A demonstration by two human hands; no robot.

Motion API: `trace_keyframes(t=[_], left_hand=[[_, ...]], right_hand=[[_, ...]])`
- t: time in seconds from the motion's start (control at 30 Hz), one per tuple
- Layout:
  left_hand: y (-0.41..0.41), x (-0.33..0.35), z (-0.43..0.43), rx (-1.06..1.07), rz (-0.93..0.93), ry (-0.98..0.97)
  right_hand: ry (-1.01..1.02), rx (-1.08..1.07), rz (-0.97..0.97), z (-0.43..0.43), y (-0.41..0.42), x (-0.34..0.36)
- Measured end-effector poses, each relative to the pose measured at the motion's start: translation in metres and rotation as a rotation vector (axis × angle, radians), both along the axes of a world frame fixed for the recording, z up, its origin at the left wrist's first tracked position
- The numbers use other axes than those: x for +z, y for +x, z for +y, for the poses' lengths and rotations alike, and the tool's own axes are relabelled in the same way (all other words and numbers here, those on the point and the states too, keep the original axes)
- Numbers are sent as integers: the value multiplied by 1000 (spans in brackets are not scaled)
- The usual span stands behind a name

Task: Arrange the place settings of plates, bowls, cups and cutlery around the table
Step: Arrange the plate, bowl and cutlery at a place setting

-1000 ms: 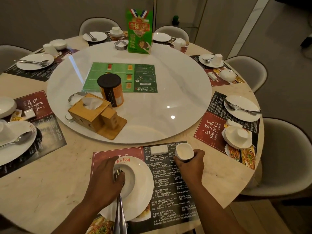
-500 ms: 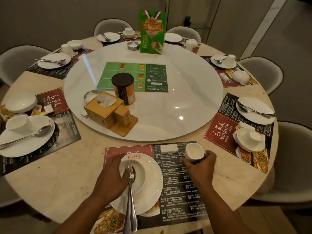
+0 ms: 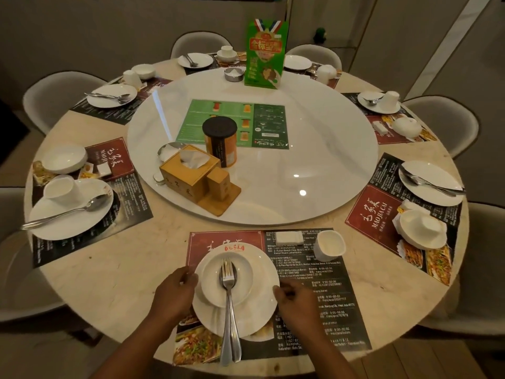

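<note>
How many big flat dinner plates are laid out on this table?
7 plates: nearest, left, far left, two at the back, two on the right. The green box could hide another.

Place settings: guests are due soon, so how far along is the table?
Done: each seat in view has a plate; the near cup stands alone on its placemat. In hand: left hand and right hand hold the near plate by its rim, bowl and cutlery on it. Left, probably: evening out others, like the left-side cup sitting on the left-side plate.
</note>
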State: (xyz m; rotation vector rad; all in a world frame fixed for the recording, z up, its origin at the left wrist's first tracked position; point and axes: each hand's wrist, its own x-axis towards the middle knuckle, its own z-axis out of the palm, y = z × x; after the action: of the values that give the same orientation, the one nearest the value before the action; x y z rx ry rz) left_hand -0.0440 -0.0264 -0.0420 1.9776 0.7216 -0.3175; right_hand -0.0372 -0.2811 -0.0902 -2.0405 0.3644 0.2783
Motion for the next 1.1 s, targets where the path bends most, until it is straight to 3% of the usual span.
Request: trace_keyframes(t=[0.23,0.6,1.1], left_hand=[[4,-2,-6,96,42,-196],[-6,4,-51,50,-29,-392],[-4,-4,-68,-22,19,-398]], right_hand=[[4,-12,56,-1,-1,4],[-41,-69,31,-43,-8,13],[-104,-103,42,-65,-14,29]])
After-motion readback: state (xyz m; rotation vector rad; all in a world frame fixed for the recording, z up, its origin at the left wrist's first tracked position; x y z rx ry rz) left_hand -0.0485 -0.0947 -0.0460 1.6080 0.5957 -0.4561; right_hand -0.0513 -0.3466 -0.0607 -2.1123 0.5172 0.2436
